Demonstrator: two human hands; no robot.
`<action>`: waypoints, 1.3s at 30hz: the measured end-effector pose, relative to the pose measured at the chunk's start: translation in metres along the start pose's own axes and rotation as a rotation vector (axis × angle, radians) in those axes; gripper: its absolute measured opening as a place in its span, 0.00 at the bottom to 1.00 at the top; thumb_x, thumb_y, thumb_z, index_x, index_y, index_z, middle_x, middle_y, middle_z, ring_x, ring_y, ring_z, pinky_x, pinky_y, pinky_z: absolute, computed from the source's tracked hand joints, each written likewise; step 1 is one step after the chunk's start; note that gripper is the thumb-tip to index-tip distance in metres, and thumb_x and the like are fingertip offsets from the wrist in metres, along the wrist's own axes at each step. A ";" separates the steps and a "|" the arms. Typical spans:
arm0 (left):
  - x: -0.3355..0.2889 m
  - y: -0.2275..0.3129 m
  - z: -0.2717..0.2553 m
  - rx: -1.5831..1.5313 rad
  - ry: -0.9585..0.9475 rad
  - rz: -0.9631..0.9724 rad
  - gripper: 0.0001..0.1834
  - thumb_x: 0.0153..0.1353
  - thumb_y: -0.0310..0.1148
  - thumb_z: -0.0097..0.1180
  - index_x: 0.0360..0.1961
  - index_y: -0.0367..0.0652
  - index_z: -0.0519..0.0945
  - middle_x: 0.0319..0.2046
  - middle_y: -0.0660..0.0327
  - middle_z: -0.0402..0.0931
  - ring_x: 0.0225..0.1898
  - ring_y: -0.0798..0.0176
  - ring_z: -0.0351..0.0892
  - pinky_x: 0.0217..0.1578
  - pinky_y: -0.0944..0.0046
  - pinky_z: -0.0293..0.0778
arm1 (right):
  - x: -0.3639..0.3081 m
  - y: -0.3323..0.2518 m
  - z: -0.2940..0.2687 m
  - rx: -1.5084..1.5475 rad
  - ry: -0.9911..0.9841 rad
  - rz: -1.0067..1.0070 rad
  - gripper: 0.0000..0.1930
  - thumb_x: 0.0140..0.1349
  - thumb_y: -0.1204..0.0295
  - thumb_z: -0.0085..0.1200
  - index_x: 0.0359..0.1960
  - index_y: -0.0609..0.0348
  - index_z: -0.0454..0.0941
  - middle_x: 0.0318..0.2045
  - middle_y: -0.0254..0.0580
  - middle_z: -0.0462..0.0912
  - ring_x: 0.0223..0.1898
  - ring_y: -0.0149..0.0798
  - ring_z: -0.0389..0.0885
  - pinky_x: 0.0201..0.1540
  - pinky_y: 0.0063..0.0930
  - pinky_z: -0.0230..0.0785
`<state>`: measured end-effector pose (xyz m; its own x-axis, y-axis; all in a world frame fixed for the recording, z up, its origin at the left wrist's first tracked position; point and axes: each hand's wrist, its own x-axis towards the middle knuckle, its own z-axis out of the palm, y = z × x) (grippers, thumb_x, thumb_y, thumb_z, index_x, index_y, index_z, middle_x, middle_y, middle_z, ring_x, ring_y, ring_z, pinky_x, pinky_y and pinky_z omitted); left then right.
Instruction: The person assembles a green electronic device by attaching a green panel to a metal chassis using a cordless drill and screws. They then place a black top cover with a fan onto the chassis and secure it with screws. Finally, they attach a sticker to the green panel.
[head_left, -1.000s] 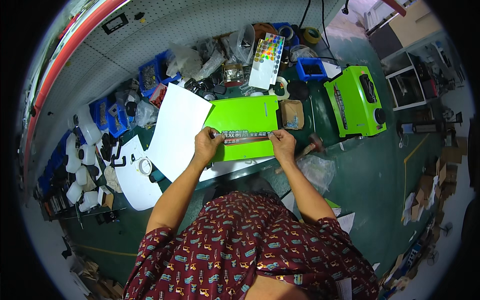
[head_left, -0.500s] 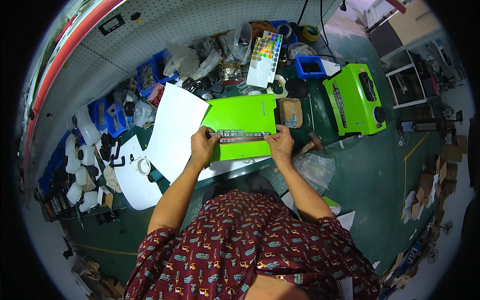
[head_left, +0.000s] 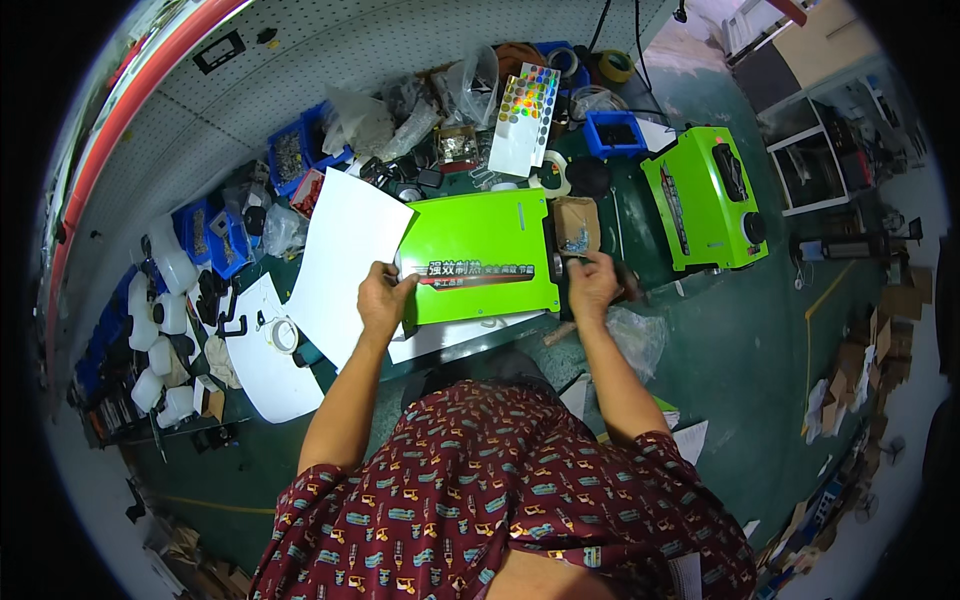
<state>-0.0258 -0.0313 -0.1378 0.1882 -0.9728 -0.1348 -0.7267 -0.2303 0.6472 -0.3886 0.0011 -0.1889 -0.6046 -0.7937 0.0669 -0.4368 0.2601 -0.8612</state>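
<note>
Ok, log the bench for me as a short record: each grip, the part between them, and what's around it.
Left grip: bare hand at the left end of the label strip; contact unclear
Right grip: bare hand beside the right end of the green casing, clear of the strip
Strip position: along the casing's near part
Left side: white sheet
Far right corner: open brown box
Further right: second green casing, black knob

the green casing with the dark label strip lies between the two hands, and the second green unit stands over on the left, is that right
Not quite: the second green unit stands over on the right, as the head view shows. The green casing with the dark label strip does lie between the left hand and right hand.
</note>
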 end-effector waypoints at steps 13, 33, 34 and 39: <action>-0.023 -0.023 0.032 -0.175 0.022 -0.305 0.31 0.71 0.54 0.52 0.50 0.30 0.85 0.42 0.37 0.86 0.46 0.40 0.86 0.51 0.50 0.77 | 0.042 0.068 0.047 0.102 -0.352 0.426 0.20 0.73 0.55 0.57 0.34 0.62 0.84 0.29 0.30 0.79 0.32 0.28 0.72 0.39 0.29 0.66; 0.016 -0.046 0.044 -0.277 0.117 -0.354 0.49 0.72 0.60 0.52 0.74 0.25 0.60 0.73 0.32 0.60 0.76 0.39 0.60 0.75 0.52 0.54 | 0.022 0.045 0.047 0.170 -0.274 0.428 0.23 0.73 0.55 0.55 0.33 0.69 0.82 0.26 0.35 0.79 0.31 0.32 0.73 0.40 0.34 0.68; 0.020 -0.053 0.036 -0.345 0.161 -0.344 0.46 0.74 0.58 0.50 0.74 0.25 0.60 0.73 0.33 0.61 0.75 0.39 0.61 0.75 0.52 0.54 | 0.024 0.049 0.045 0.158 -0.294 0.441 0.22 0.73 0.56 0.56 0.34 0.68 0.84 0.26 0.35 0.80 0.31 0.33 0.75 0.40 0.32 0.69; 0.046 -0.119 -0.018 -0.342 0.362 -0.255 0.42 0.74 0.52 0.55 0.77 0.34 0.57 0.69 0.41 0.69 0.69 0.48 0.70 0.71 0.56 0.62 | 0.055 0.104 0.056 0.111 -0.114 0.317 0.22 0.72 0.57 0.55 0.30 0.65 0.82 0.24 0.42 0.82 0.29 0.35 0.79 0.35 0.33 0.70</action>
<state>0.0813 -0.0486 -0.2078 0.5888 -0.8031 -0.0914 -0.3841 -0.3775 0.8426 -0.4296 -0.0462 -0.3032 -0.6177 -0.7409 -0.2637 -0.1607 0.4471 -0.8799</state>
